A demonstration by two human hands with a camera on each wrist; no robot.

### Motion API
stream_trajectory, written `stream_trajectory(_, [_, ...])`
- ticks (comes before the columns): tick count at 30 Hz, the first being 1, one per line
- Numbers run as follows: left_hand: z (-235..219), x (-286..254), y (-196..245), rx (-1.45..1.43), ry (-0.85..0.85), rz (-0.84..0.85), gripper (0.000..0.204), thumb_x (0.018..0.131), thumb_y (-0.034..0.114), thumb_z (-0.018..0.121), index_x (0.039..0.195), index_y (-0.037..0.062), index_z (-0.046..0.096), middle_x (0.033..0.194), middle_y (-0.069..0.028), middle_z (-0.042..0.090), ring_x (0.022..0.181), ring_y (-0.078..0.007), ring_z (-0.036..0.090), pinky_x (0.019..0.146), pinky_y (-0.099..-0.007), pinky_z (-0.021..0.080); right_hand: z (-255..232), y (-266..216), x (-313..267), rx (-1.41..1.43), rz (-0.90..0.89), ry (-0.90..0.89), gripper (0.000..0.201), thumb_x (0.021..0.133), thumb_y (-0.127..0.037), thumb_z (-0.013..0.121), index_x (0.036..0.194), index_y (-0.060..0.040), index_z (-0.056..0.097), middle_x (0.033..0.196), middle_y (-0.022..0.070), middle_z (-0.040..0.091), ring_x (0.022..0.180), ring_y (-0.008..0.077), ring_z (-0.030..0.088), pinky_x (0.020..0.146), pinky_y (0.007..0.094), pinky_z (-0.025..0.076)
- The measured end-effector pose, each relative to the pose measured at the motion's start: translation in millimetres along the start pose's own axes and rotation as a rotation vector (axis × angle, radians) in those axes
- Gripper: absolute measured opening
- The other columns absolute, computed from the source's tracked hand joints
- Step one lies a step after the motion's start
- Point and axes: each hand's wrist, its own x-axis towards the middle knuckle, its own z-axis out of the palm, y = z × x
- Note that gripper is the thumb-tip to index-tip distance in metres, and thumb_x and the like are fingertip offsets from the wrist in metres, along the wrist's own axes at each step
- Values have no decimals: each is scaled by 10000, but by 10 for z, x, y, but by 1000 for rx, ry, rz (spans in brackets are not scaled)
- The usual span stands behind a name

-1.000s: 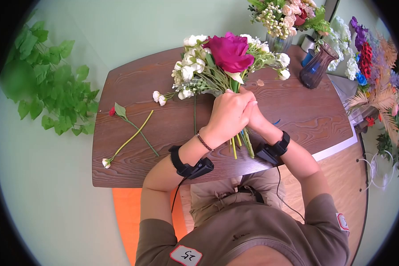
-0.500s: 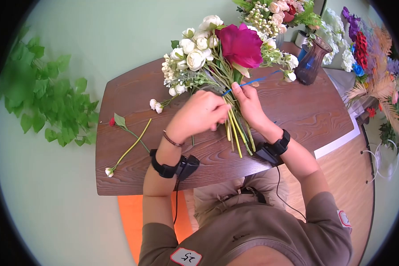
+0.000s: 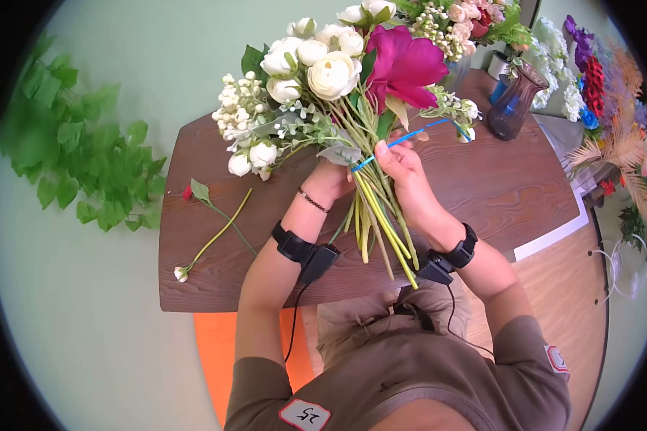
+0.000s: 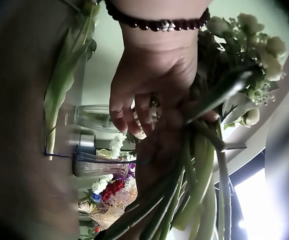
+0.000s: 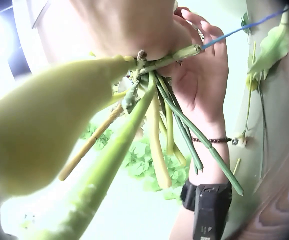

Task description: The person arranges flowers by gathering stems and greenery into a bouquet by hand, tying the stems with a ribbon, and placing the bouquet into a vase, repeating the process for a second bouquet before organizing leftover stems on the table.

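In the head view, my right hand [image 3: 410, 179] grips the stems [image 3: 374, 215] of a bouquet, thumb lying over them. White blooms [image 3: 334, 75] and a magenta flower [image 3: 404, 66] top it. A blue tie [image 3: 402, 140] crosses the stems and trails off to the right. My left hand [image 3: 329, 179] is partly hidden behind the bouquet's left side. In the left wrist view, the left hand [image 4: 154, 75] has loosely bent, parted fingers beside the stems [image 4: 202, 175]. The right wrist view shows that left hand's [image 5: 202, 80] palm behind the stems [image 5: 157, 145], fingers relaxed.
A red flower [image 3: 187, 193] and a small white flower [image 3: 181, 274] lie on the wooden table's [image 3: 266, 287] left side. A purple glass vase [image 3: 514, 104] stands at the back right, near more flower arrangements [image 3: 453, 29]. Leafy greenery [image 3: 65, 144] hangs at the left.
The hands have parted from their clasp around the stems. The bouquet has tilted left and come nearer, the blue tie has come into view, and the left hand has moved behind the stems.
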Motion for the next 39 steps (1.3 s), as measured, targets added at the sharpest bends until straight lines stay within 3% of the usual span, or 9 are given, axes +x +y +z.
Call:
stream_trajectory(7, [306, 32, 52, -84, -573, 253, 542, 923, 478, 392, 1329, 123, 446, 1356, -219, 396, 1193, -311, 428, 945, -385, 396, 205, 68, -95, 24, 71, -42, 405, 967, -336, 452, 870, 27, 606, 782, 65, 644, 694, 97, 586, 665, 237, 456])
stream_trajectory(9, [296, 30, 130, 81, -442, 122, 575, 913, 514, 373, 1296, 101, 486, 1370, -207, 384, 1138, -304, 452, 910, -357, 403, 188, 112, -94, -14, 63, -73, 406, 967, -339, 453, 872, 26, 607, 773, 58, 633, 694, 90, 573, 663, 233, 446])
stream_trajectory(14, [177, -35, 103, 123, -401, 217, 538, 920, 497, 364, 1133, 46, 567, 1230, -186, 494, 1044, -262, 511, 881, -354, 438, 97, 209, -50, -66, 27, -52, 368, 952, -325, 495, 884, 20, 603, 776, 53, 629, 702, 74, 562, 672, 229, 441])
stream_trajectory(17, [-378, 0, -311, 126, -84, 86, 440, 942, 407, 402, 1070, 16, 557, 1112, -147, 562, 961, -205, 554, 856, -302, 458, 45, 119, -26, -181, -131, -76, 341, 940, -313, 524, 864, 12, 594, 767, 49, 629, 681, 71, 561, 652, 228, 450])
stream_trajectory(19, [-402, -59, -416, 192, 325, 81, 353, 951, 317, 443, 1090, 6, 535, 1054, -98, 592, 876, -153, 569, 790, -257, 478, -5, 34, -36, -6, 45, -6, 329, 935, -309, 535, 844, 4, 585, 755, 47, 630, 647, 72, 559, 616, 227, 456])
stream_trajectory(21, [179, -115, -98, 345, 495, 195, 109, 905, 122, 502, 950, 49, 569, 835, -12, 589, 711, -74, 543, 572, -221, 446, -121, -4, 14, -25, 69, 26, 333, 933, -311, 539, 836, 3, 585, 745, 43, 631, 619, 66, 553, 575, 225, 451])
stream_trajectory(31, [333, -77, -6, 515, 564, 3, 133, 871, 86, 479, 846, 28, 596, 734, -19, 589, 588, -77, 521, 470, -240, 402, -455, 94, 147, -67, 128, 44, 309, 777, -182, 746, 912, 53, 599, 786, 75, 642, 675, 100, 601, 611, 237, 489])
stream_trajectory(35, [281, -58, -67, 572, 522, 69, 145, 862, 112, 486, 862, 22, 599, 689, -6, 572, 575, -87, 515, 495, -250, 409, -528, 108, 209, -236, 177, 38, 347, 716, -150, 775, 931, 66, 610, 819, 105, 653, 704, 137, 619, 644, 263, 500])
stream_trajectory(39, [201, -61, -52, 537, 529, -113, 101, 829, 89, 539, 741, 64, 583, 640, 30, 513, 534, -51, 442, 474, -196, 323, -728, 299, 294, -514, 100, 105, 340, 671, -134, 743, 897, 88, 620, 814, 111, 659, 718, 143, 618, 663, 279, 494])
